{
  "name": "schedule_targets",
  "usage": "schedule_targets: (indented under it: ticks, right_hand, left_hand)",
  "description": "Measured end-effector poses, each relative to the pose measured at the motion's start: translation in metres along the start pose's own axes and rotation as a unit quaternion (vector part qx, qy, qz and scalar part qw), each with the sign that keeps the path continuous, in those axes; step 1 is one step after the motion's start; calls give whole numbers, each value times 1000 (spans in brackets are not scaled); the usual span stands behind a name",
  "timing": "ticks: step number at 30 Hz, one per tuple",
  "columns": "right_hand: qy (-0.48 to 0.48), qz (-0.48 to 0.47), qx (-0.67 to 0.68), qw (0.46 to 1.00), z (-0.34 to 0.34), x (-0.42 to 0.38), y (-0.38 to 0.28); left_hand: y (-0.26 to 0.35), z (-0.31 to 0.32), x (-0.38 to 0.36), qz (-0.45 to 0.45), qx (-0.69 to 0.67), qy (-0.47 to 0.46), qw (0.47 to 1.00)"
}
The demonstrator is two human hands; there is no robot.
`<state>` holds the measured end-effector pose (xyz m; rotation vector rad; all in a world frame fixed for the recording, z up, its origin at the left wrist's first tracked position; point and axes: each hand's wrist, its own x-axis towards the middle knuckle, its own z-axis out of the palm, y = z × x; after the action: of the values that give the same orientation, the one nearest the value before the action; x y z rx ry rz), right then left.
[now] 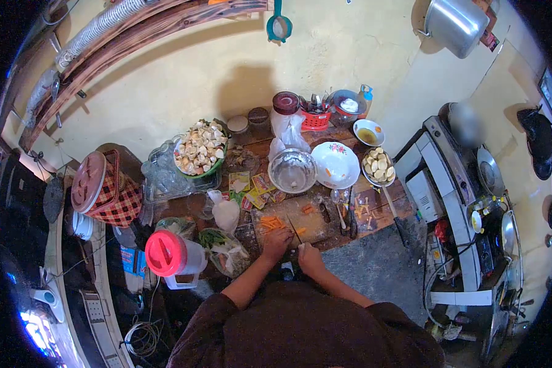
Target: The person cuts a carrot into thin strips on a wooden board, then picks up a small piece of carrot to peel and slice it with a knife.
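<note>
My right hand [311, 257] is closed round the handle of a knife [294, 228], whose blade points away from me over a wooden cutting board [319, 224]. My left hand [277, 241] rests at the board's near left part, beside the blade; its fingers are bent down over orange pieces, and what lies under them is hidden. Orange strips [270, 223] lie on the board just beyond my left hand. A few more orange pieces [307, 209] are further back on the board, right of the blade.
Behind the board stand a metal bowl [293, 172] and a white floral plate [335, 165]. A pan of pale slices [378, 167] is at the right. Leftward are a heaped bowl [200, 147], a red-lidded jug [166, 253] and plastic bags [226, 214]. A stove [451, 159] stands far right.
</note>
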<state>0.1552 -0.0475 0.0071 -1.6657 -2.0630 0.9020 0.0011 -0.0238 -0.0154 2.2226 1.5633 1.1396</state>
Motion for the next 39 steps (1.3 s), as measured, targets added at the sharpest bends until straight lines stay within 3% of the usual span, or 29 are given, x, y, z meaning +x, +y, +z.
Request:
schedule_targets:
  ticks: [11, 13, 29, 31, 39]
  right_hand:
    - [-9, 20, -12, 1000, -1, 2, -2]
    - [0, 11, -8, 1000, 0, 1, -1]
    - [-7, 60, -40, 997, 22, -5, 16]
    - [-11, 59, -35, 998, 21, -6, 16]
    - [16, 21, -13, 1000, 13, -5, 12]
  left_hand:
    - [-4, 4, 0, 22, -22, 33, 999]
    - [-10, 10, -4, 6, -27, 2, 1000]
    - [0, 8, -2, -27, -34, 22, 999]
    - [2, 6, 1, -17, -17, 75, 997]
    - [1, 1, 1, -53, -57, 27, 997]
